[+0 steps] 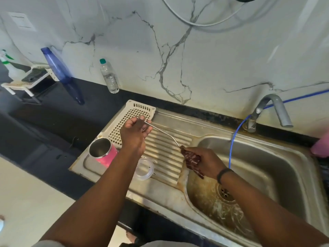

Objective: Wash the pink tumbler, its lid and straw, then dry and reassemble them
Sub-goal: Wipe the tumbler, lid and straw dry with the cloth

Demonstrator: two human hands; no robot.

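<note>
A bent metal straw (161,130) stretches over the ribbed draining board (165,154). My left hand (134,132) pinches its upper end. Around the straw's lower end, my right hand (204,162) grips a dark red cloth (192,160) at the edge of the sink basin (258,168). The pink tumbler (103,152) stands upright and uncapped on the draining board, left of my left forearm. Its clear lid (144,168) lies flat on the board between my two forearms.
A cream perforated tray (135,111) leans at the board's back left. A grey tap (274,111) and a blue hose (233,139) hang over the basin. A blue bottle (60,73) and a clear water bottle (109,77) stand against the marble wall. A pink object (320,145) sits at the right edge.
</note>
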